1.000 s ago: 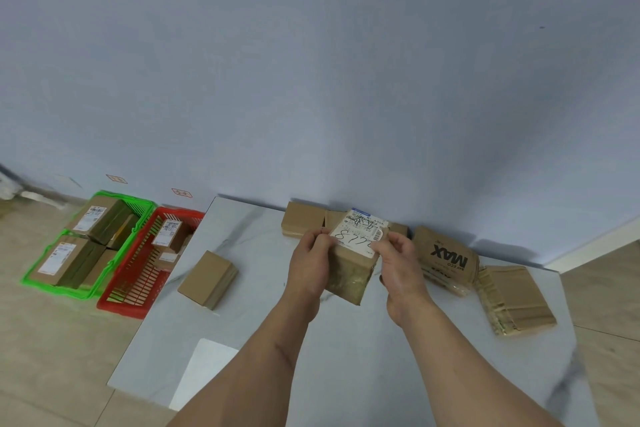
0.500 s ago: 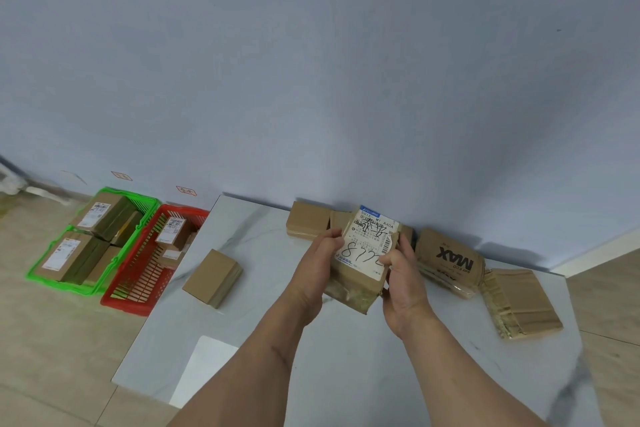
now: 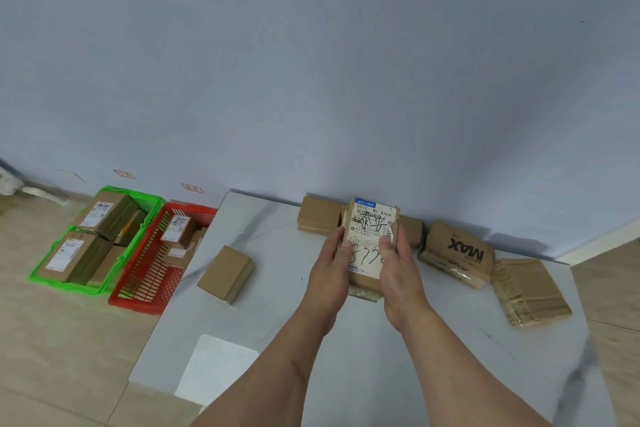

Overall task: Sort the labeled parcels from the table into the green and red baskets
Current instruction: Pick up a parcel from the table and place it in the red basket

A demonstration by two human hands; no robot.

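Note:
Both hands hold one brown labeled parcel (image 3: pixel 370 229) upright above the table's middle, its white label with handwriting facing me. My left hand (image 3: pixel 329 267) grips its left side and my right hand (image 3: pixel 398 263) grips its right side, thumbs on the label. The green basket (image 3: pixel 45 272) on the floor at far left holds several labeled parcels. Beside it the red basket (image 3: pixel 138 291) holds a few more. Other parcels lie on the table: a plain one (image 3: pixel 227 274) at left, one (image 3: pixel 318 217) against the wall, a MAX-printed one (image 3: pixel 457 253), and a taped one (image 3: pixel 530 291) at right.
The white marble table (image 3: pixel 346 357) stands against a pale blue wall. A white sheet (image 3: pixel 214 369) lies at its near left corner. Two small red tags (image 3: pixel 192 188) are stuck on the wall above the baskets. Tiled floor surrounds the table.
The parcel has been turned from a tilted pose to upright, with its label now squarely facing me. Both hands shifted lower along its sides.

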